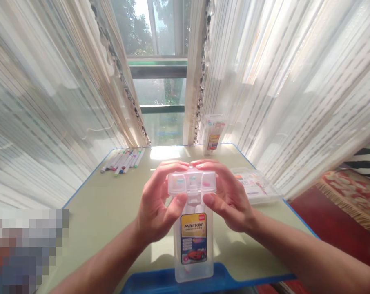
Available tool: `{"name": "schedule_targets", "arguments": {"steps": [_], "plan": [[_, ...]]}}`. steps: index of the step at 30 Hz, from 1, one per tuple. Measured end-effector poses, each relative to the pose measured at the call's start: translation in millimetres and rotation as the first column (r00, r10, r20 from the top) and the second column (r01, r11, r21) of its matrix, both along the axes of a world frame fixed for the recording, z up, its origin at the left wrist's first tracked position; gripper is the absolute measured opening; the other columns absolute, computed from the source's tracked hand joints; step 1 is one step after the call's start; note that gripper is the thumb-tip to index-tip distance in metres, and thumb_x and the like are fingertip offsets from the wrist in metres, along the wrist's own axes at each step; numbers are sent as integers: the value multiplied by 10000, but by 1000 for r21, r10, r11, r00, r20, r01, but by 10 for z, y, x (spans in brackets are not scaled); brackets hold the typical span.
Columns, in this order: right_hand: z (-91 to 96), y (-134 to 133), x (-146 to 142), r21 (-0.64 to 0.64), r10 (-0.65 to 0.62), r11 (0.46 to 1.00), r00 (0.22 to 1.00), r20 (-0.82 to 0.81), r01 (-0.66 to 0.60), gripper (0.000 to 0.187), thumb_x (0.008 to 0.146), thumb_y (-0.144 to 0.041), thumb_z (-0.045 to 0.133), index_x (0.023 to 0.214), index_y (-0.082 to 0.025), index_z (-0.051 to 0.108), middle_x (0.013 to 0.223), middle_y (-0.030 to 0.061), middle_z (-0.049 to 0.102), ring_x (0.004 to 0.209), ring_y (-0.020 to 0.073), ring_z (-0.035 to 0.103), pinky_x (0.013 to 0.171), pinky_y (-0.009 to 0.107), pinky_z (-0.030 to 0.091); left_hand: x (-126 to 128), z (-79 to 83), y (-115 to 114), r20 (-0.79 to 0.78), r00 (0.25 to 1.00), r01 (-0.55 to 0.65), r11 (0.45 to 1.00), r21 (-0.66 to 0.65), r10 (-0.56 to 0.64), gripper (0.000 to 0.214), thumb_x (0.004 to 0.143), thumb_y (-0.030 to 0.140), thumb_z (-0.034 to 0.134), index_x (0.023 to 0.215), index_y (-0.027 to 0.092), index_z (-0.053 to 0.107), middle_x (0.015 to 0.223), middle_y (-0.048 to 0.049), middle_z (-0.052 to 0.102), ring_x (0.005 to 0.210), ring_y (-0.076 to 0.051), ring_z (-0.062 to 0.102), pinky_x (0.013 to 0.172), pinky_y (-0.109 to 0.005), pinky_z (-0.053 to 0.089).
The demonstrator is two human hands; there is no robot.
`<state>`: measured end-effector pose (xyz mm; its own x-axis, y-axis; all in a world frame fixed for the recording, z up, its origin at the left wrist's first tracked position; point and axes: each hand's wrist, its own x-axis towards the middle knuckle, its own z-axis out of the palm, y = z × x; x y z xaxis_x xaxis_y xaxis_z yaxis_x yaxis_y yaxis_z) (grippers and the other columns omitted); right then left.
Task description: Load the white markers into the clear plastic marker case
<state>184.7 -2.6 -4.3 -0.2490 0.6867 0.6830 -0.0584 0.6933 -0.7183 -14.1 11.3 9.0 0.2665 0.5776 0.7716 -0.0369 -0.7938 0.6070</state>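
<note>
A clear plastic marker box (193, 241) with a yellow "Marker" label stands upright near the table's front edge. My left hand (157, 202) and my right hand (229, 196) both grip its lid (191, 182) from either side, thumbs pressed on the front by the clasp, fingers curled over the top. Coloured marker caps show through the lid.
Several loose markers (123, 160) lie in a row at the table's back left. A second marker box (213, 134) stands at the back by the curtain. A flat clear case (255, 185) lies to the right. Curtains enclose the green table (105, 204) with its blue rim.
</note>
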Motion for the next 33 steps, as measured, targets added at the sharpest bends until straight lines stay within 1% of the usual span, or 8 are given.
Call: {"name": "schedule_targets", "arguments": {"steps": [8, 14, 19, 22, 24, 27, 30, 33], "plan": [[15, -49, 10, 71, -34, 997, 999, -1, 34, 425, 980, -380, 688, 1400, -355, 627, 1404, 110, 604, 1291, 341, 634, 992, 543, 635, 9, -23, -37, -6, 999, -35, 996, 78, 35, 366, 935, 235, 663, 1299, 215, 636, 1269, -91, 658, 1201, -245, 618, 993, -387, 567], [20, -54, 8, 110, -98, 989, 995, 33, 94, 421, 979, -418, 666, 1392, -350, 616, 1402, 115, 625, 1303, 363, 637, 1004, 579, 629, 14, -16, -49, -8, 999, -35, 994, 104, 36, 338, 966, 277, 654, 1298, 218, 636, 1261, -91, 663, 1193, -247, 621, 963, -384, 564], [25, -56, 2, 121, -110, 987, 994, 28, 106, 432, 971, -397, 673, 1397, -355, 619, 1396, 110, 636, 1304, 368, 634, 996, 583, 630, 5, -5, -60, -5, 999, -41, 991, 130, 42, 340, 974, 285, 660, 1304, 209, 635, 1236, -83, 669, 1178, -225, 621, 976, -356, 557], [35, -65, 12, 138, -107, 985, 994, 31, 102, 453, 960, -365, 680, 1407, -346, 614, 1402, 109, 631, 1304, 369, 627, 994, 575, 623, 10, 5, -81, -3, 999, -39, 991, 131, 39, 326, 985, 288, 647, 1299, 201, 636, 1243, -97, 664, 1180, -237, 629, 964, -371, 560], [42, -77, 23, 163, -104, 982, 994, 41, 96, 485, 943, -341, 677, 1422, -338, 603, 1409, 109, 623, 1304, 374, 620, 1002, 578, 611, 19, 14, -98, -8, 999, -49, 986, 162, 51, 328, 991, 315, 646, 1297, 194, 637, 1248, -115, 665, 1182, -259, 639, 954, -399, 562], [39, -106, 31, 216, -129, 970, 990, 63, 113, 562, 891, -318, 680, 1444, -337, 578, 1441, 106, 597, 1322, 395, 595, 1029, 605, 576, 32, 27, -122, -27, 993, -101, 959, 266, 112, 350, 994, 366, 649, 1299, 194, 632, 1237, -136, 670, 1160, -283, 659, 945, -445, 564], [17, -131, 17, 284, -173, 948, 982, 74, 145, 750, 804, -343, 723, 1520, -332, 497, 1496, 103, 548, 1370, 432, 541, 1099, 648, 511, 37, 38, -136, -20, 985, -154, 917, 367, 174, 365, 990, 379, 644, 1306, 197, 625, 1218, -142, 671, 1132, -289, 671, 920, -459, 580], [-3, -139, -2, 337, -196, 929, 976, 91, 155, 892, 735, -329, 755, 1568, -319, 435, 1509, 106, 529, 1381, 443, 524, 1128, 647, 488, 30, 44, -141, -21, 979, -177, 887, 426, 205, 366, 990, 382, 635, 1303, 193, 625, 1223, -149, 670, 1119, -286, 682, 890, -443, 602]]}}
